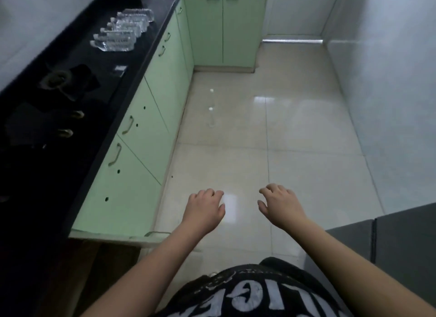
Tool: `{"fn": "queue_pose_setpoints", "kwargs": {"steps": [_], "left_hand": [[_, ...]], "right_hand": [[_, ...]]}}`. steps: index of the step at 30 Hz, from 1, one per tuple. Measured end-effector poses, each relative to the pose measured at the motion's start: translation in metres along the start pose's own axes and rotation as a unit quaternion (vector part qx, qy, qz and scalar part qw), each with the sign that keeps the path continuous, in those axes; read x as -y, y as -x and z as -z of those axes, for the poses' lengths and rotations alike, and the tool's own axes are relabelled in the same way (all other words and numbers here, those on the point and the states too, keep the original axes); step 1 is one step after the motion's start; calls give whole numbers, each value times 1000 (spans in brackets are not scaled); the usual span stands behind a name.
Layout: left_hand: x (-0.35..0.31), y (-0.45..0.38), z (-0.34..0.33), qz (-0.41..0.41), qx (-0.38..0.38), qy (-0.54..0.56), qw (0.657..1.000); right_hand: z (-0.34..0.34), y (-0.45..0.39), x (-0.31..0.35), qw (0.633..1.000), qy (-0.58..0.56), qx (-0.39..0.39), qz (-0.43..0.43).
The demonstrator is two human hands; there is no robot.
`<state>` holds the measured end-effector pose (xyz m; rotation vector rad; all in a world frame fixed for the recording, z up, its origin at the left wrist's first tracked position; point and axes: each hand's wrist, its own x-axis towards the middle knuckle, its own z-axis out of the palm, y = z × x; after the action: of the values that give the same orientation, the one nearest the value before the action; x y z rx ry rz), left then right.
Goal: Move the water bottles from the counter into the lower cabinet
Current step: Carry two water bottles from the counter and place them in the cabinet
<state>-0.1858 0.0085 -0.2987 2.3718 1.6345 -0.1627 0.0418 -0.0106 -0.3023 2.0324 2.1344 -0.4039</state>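
Several clear plastic water bottles [122,30] lie on their sides in a row on the black counter [132,64] at the far left. Two more clear bottles with white caps [211,115] stand on the floor next to the cabinets. Pale green lower cabinet doors [141,137] run below the counter, and the nearest door [118,239] hangs open at the bottom left. My left hand [204,209] and my right hand [279,204] hover over the floor, fingers loosely curled, holding nothing, far from the bottles.
A black gas stove [59,92] with knobs sits on the near part of the counter. More green cabinets [224,28] close off the far end. A grey appliance [389,241] stands at the right. Glossy floor tiles [295,128] fill the middle.
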Motion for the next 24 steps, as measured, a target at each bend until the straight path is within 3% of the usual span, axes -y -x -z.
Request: {"fn": "queue_pose_setpoints", "kwargs": {"steps": [10, 24], "left_hand": [[-4, -137, 38, -43, 24, -6, 999], [-55, -379, 104, 15, 45, 38, 998]], "right_hand": [[45, -98, -61, 998, -20, 6, -62], [127, -304, -211, 999, -18, 18, -43]]}}
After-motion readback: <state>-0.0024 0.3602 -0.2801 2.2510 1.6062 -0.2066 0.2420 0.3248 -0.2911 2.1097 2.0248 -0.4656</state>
